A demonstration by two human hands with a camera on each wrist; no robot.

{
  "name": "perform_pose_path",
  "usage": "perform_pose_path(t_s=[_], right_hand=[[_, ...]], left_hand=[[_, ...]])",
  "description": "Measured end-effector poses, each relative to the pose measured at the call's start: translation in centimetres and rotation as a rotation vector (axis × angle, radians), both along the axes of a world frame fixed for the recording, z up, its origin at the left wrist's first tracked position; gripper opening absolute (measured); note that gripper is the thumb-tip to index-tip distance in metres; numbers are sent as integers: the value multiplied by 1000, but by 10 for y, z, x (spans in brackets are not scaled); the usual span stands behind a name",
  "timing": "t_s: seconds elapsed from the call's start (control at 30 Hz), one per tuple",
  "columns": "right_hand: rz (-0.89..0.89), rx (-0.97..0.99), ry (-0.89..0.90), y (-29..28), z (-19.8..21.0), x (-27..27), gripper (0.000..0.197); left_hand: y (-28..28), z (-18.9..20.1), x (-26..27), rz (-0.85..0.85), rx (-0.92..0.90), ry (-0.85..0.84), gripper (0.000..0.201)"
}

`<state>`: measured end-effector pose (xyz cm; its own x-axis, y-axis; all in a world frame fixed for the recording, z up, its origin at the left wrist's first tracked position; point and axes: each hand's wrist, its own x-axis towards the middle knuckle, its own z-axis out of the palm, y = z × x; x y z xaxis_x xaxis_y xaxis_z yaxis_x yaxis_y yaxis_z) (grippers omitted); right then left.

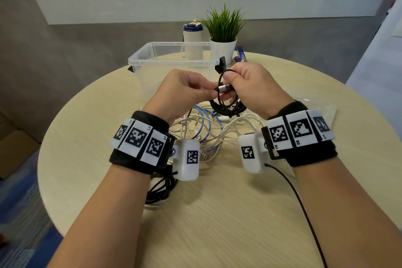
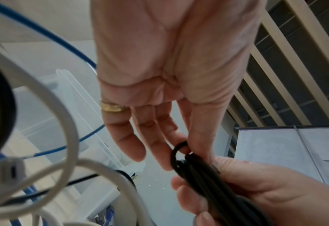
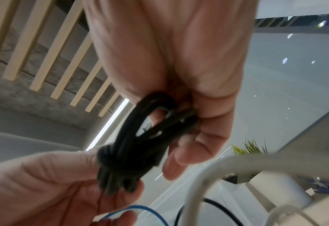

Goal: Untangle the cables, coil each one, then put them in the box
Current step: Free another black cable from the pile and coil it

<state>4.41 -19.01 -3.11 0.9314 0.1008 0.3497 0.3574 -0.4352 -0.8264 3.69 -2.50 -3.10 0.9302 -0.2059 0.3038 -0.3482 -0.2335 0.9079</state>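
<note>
A coiled black cable (image 1: 224, 102) hangs above the table between both hands. My left hand (image 1: 210, 92) pinches its silver plug (image 1: 224, 89) with thumb and forefinger. My right hand (image 1: 236, 81) grips the coil's loops. In the left wrist view, the left hand (image 2: 183, 146) pinches a loop of the black cable (image 2: 206, 178). In the right wrist view, the right hand (image 3: 189, 137) curls round the black cable (image 3: 140, 137). A tangle of white and blue cables (image 1: 206, 130) lies on the table under the hands. The clear plastic box (image 1: 152, 59) stands open just behind.
A second black cable (image 1: 161, 189) lies loosely coiled under my left wrist. A potted plant (image 1: 224, 43) and a white bottle (image 1: 193, 39) stand behind the box. The clear lid (image 1: 319, 106) lies at the right. The round wooden table (image 1: 217, 213) is bare near me.
</note>
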Motion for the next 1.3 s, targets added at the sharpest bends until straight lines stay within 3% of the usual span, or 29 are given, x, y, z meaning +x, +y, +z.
perform_pose_path(t_s=[0.4,0.57,0.73,0.9,1.07,1.17,1.3], right_hand=[[152,84,7,2,4,-9,21],[217,142,122,3,6,-10,36],[210,149,40,5,5,-12,46],[221,225,-2,5,6,-13,30],[252,391,27,3,10,-14,29],[238,428,29,1,11,-15,32],[249,397,33,3,11,-17,38]], left_hand=[[-6,-3,1,47,-30,46,13],[-8,-3,0,57,-75,3,15],[-7,-2,0,90,-171,-14,26],[-6,-1,0,37,-195,-22,26],[-7,2,-2,-59,-283,-26,8],[-5,4,-4,-100,-302,52,22],[-2,7,-7,-145,-333,213,15]])
